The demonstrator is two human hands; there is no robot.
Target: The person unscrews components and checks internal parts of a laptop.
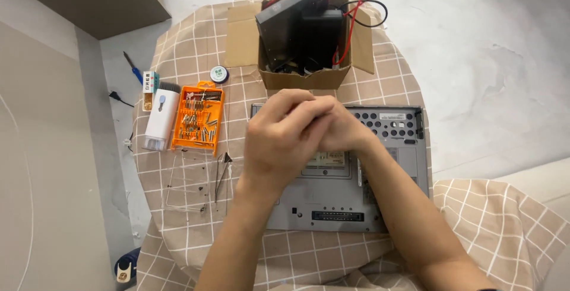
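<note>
Seen from above, a grey laptop [338,199] lies upside down, its underside facing up, in the middle of a round table covered with a beige checked cloth [184,53]. Both of the person's bare hands meet just above the laptop's middle. The left hand [282,137] lies over the right hand [338,131], fingers curled and pressed together, so the two hands touch. Whether they pinch anything small between them cannot be told, because the left hand hides the fingertips. Both forearms reach in from the bottom edge, crossing the laptop's near side.

Just behind the laptop, touching or nearly touching its far edge, stands an open cardboard box [309,71] with dark flat parts standing upright in it and red and black wires [356,12] looping over its rim.

To the left of the laptop, black tweezers [221,175] lie on the cloth beside a clear flat lid [187,187]. Further left sits an orange tray of screwdriver bits [199,118], with a white oblong case [160,119] right beside it. A small round tin [219,74] rests between the tray and the box. A blue-handled screwdriver [133,68] lies on the floor beyond the table's left edge.
</note>
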